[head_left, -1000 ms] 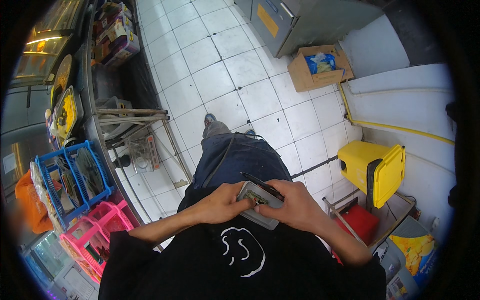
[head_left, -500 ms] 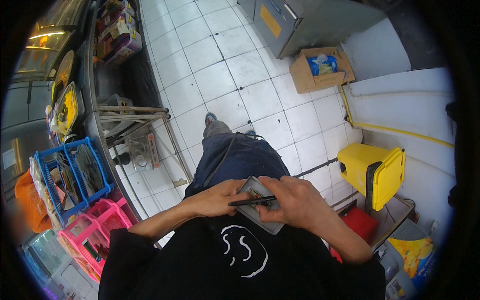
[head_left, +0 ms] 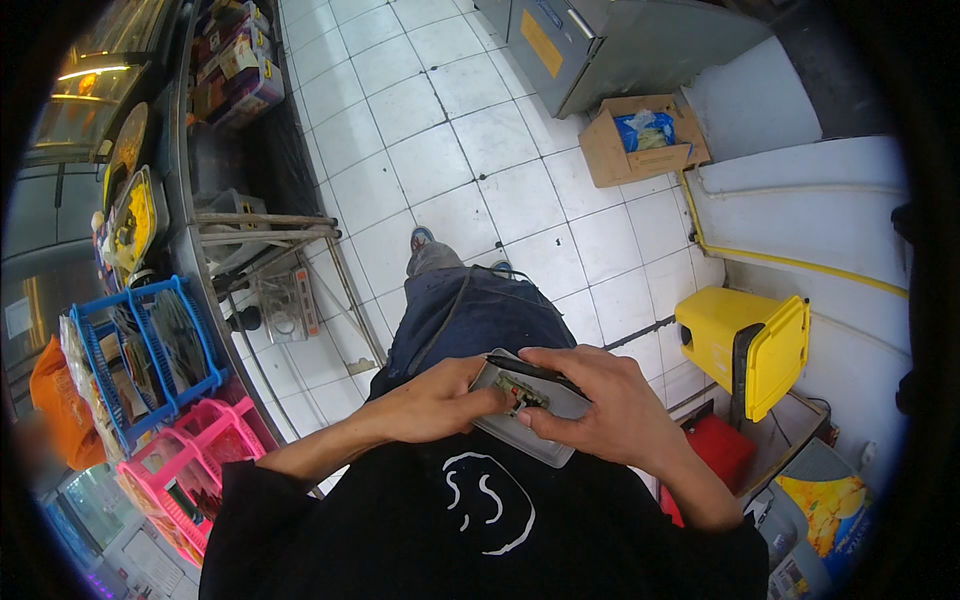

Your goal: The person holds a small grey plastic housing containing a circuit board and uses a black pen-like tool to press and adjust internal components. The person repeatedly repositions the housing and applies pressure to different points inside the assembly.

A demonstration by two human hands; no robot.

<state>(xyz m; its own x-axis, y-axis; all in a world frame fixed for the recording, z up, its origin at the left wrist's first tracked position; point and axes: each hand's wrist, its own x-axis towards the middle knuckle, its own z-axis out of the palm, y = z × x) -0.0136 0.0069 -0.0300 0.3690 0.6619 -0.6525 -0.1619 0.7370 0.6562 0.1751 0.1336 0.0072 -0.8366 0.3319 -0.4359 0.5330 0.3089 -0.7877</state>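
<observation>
In front of my belly is a shallow grey plastic housing, tilted, with a small green circuit board inside it. My left hand grips the housing's left side, its thumb reaching in onto the board. My right hand is closed around a slim black pen-like tool, which lies across the upper part of the housing. The right thumb touches the board's right end. I cannot make out the tool's tip clearly.
A counter on the left carries a blue basket, a pink basket and a tray of yellow food. At right stand a yellow bin, a red box and a cardboard box. White floor tiles lie ahead.
The black tool has shifted up and right, off the board, its angle turned. More of the board shows. My left thumb has moved onto it.
</observation>
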